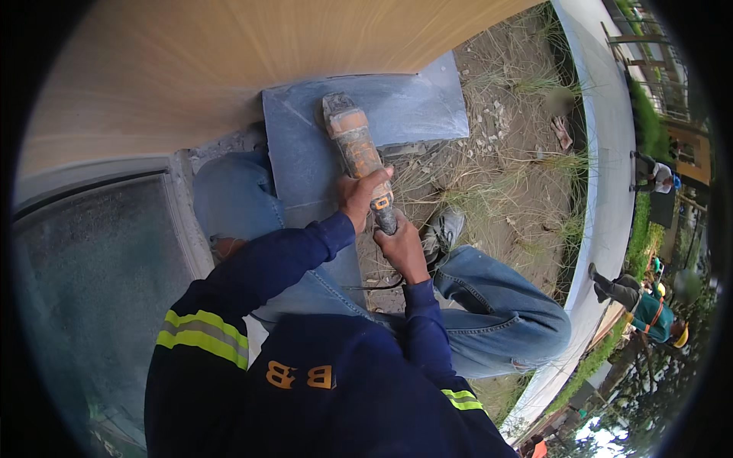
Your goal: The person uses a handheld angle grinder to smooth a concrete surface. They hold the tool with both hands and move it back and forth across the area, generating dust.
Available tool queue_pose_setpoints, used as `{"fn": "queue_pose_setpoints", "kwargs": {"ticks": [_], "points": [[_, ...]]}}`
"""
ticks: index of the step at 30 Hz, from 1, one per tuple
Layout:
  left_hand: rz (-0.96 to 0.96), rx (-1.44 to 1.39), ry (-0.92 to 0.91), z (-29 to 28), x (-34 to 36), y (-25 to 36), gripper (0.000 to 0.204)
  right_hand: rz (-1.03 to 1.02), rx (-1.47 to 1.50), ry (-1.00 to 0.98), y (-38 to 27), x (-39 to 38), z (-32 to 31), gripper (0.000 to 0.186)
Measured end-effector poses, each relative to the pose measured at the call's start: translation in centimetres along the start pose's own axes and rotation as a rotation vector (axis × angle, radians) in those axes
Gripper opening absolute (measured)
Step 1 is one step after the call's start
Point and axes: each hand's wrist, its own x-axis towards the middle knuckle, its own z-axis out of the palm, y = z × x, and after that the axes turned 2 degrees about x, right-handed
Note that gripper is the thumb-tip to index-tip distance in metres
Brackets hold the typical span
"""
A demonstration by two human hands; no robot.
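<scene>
A dusty orange power tool (pixel 353 141), seemingly an angle grinder, points away from me over a grey stone slab (pixel 412 99), its head near a wood-grain panel (pixel 229 53); whether it touches the slab I cannot tell. My left hand (pixel 363 195) is wrapped round the tool's body. Just behind it, my right hand (pixel 401 248) grips the dark rear end, with a black cord (pixel 374 287) running below. My knees in blue jeans (pixel 504 313) are bent around the work spot.
A frosted glass pane (pixel 99 290) in a frame is at left. Dry dirt with grass and rubble (pixel 504 191) lies right of the slab, bordered by a pale walkway (pixel 611 168). Beyond are a person in white (pixel 657 175), another in green with a yellow helmet (pixel 653 313), and greenery.
</scene>
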Motion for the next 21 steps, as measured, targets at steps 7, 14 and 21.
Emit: {"fn": "queue_pose_setpoints", "kwargs": {"ticks": [7,14,21], "points": [[-0.023,0.095,-0.302,2.9,1.7,0.1,0.043,0.188,0.225,0.112,-0.2,-0.7,-0.9,0.031],[-0.065,0.131,-0.372,4.5,2.6,-0.2,0.041,0.183,0.203,0.155,-0.9,-0.1,-2.0,0.034],[0.036,-0.060,-0.007,0.6,0.8,0.1,0.037,-0.025,-0.024,0.011,-1.0,0.7,-0.6,0.046]]}}
